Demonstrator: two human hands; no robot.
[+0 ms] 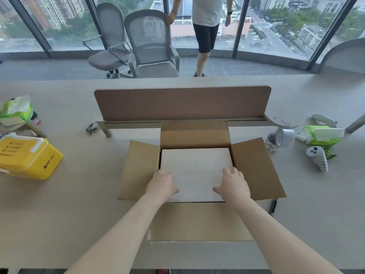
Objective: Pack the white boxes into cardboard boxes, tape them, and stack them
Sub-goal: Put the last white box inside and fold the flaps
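Nearby: tape roll (pixel 284 138) right; yellow bin (pixel 29 157) left

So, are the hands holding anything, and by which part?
The white box in the carton: right hand lies flat on its top, left hand at its left edge. Whether the left grips it cannot be told.

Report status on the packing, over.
Left hand, right hand both resting on flat white box. It sits inside open brown cardboard box, flaps spread. Clear tape roll lies right; nothing blocking.
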